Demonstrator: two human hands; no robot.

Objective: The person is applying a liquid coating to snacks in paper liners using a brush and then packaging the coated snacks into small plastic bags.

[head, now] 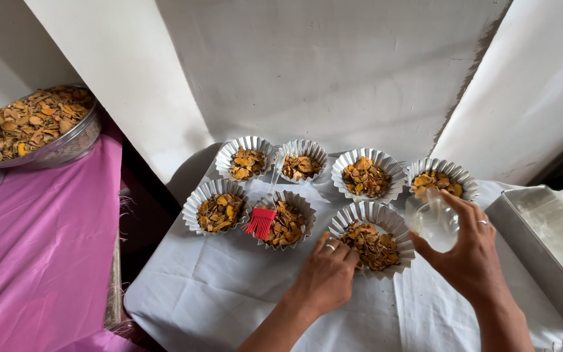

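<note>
Seven fluted cups of dried chips on white cloth. Left hand released, fingertips touching nearest cup. Right hand grasping clear bottle, tilted over it.

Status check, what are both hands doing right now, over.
Left hand steadies front foil cup of dried slices. Right hand holds clear glass beside it. Red brush rests on middle cup, clear of both.

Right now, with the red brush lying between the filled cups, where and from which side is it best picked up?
Probably by the clear handle of the red brush, which slants up and away between the two cups of the far row. Its bristle head rests against the rim of the fluted cup nearest the left hand, so coming down from above on the handle seems cleanest.
</note>
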